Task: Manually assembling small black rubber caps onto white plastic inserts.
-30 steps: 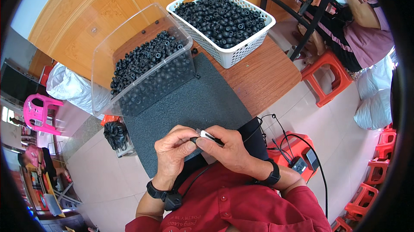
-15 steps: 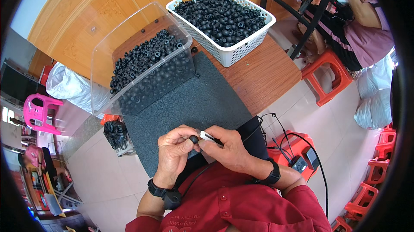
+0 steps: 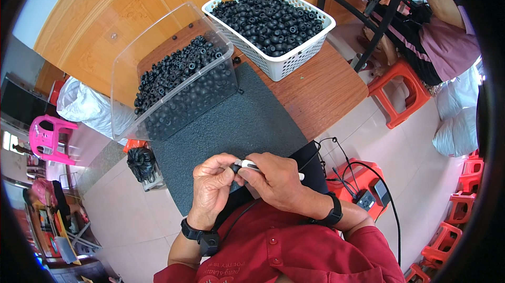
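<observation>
My left hand (image 3: pixel 213 180) pinches a small black round part (image 3: pixel 235 168) between thumb and fingers, above the near edge of the dark textured mat (image 3: pixel 236 112). In my right hand (image 3: pixel 278 179) is a small white-and-black tool (image 3: pixel 249 164), its kind hidden by the fingers. The tool's front end meets the black part, and a bit of white pokes out behind the hand. Many similar black parts fill a clear plastic bin (image 3: pixel 173 106) at the left of the table. A white perforated basket (image 3: pixel 286 66) to its right is heaped with more of them.
The bin and basket stand on a brown wooden table (image 3: pixel 331 88). A few loose black parts (image 3: pixel 236 60) lie beside the bin. Cables (image 3: pixel 394 214) run near a red stool (image 3: pixel 357 193) at my right. A person in a pink top (image 3: pixel 447 46) sits at the far right.
My right hand has turned over the tool and shifted slightly, so the tool's front end now touches the black part. White now shows behind my right hand. My left hand stays almost still.
</observation>
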Demonstrator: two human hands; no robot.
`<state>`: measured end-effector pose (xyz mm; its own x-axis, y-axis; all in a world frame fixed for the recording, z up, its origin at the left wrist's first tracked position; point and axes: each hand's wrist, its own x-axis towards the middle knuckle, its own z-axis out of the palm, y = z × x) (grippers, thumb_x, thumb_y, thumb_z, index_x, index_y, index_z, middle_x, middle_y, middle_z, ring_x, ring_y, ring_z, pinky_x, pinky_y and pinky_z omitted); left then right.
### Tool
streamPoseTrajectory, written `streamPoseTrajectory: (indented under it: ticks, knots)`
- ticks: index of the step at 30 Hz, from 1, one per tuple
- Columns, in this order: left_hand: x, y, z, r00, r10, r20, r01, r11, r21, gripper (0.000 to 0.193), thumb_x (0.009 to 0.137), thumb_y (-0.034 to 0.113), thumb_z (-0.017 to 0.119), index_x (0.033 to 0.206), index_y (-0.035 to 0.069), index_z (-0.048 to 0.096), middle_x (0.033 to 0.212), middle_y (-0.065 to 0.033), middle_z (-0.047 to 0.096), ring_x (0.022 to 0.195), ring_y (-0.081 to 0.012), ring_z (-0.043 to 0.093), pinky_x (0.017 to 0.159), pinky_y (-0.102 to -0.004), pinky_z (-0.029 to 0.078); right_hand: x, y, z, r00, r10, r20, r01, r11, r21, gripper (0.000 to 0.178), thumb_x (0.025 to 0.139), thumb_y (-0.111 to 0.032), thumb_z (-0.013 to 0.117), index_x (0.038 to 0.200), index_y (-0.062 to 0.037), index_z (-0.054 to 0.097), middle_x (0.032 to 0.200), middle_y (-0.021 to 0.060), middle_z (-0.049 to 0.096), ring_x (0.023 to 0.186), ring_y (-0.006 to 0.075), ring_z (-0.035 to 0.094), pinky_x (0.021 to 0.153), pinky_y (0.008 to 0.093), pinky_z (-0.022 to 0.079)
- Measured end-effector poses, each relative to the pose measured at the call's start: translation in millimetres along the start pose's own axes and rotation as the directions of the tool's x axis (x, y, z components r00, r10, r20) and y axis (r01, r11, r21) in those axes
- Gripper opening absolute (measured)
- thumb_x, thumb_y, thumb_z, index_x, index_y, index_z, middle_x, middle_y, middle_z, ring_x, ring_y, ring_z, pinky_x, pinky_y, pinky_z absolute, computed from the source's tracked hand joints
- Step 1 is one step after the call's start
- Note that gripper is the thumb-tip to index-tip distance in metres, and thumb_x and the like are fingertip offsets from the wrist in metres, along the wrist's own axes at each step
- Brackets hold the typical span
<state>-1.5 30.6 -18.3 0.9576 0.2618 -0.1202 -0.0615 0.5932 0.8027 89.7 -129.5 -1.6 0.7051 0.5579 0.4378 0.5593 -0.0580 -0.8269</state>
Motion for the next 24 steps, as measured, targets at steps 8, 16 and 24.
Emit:
streamPoseTrajectory:
  ticks: [8, 16, 24]
  knots:
    - [-1.3, 1.2, 2.2, 1.0, 0.003, -0.025, -0.003, 1.0, 0.015, 0.027, 0.086, 0.011, 0.075, 0.107, -0.005, 0.068, 0.099, -0.0134, 0.07, 0.082, -0.0207, 0.067, 0.069, -0.0326, 0.057, -3.6, 2.6, 0.7, 0.998, -0.066, 0.016, 0.067, 0.99, -0.126, 0.031, 0.09, -0.031, 0.07, 0.085, -0.0038, 0.057, 0.067, 0.0106, 0.056, 0.056, 0.0286, 0.059, 0.048, 0.0399, 0.045]
    - [-3.6, 2.3, 5.6, 0.999, -0.009, -0.038, 0.009, 1.0, -0.002, 0.027, 0.086, 0.01, 0.075, 0.107, -0.006, 0.068, 0.098, -0.014, 0.071, 0.082, -0.0214, 0.068, 0.068, -0.0327, 0.056, -4.3, 3.3, 2.5, 0.99, -0.139, -0.024, 0.131, 0.967, -0.218, 0.034, 0.088, -0.035, 0.072, 0.085, -0.0043, 0.057, 0.065, 0.0081, 0.052, 0.054, 0.0259, 0.056, 0.047, 0.0376, 0.044]
    - [-3.6, -0.1, 4.5, 0.998, -0.052, -0.037, 0.05, 0.997, -0.067, 0.029, 0.087, 0.01, 0.074, 0.109, -0.007, 0.066, 0.096, -0.0151, 0.07, 0.079, -0.0217, 0.067, 0.069, -0.0329, 0.056, -3.3, 2.4, 1.4, 0.983, -0.182, -0.026, 0.169, 0.951, -0.258, 0.033, 0.089, -0.034, 0.071, 0.081, -0.0063, 0.054, 0.063, 0.0064, 0.05, 0.053, 0.0237, 0.054, 0.045, 0.0362, 0.043]
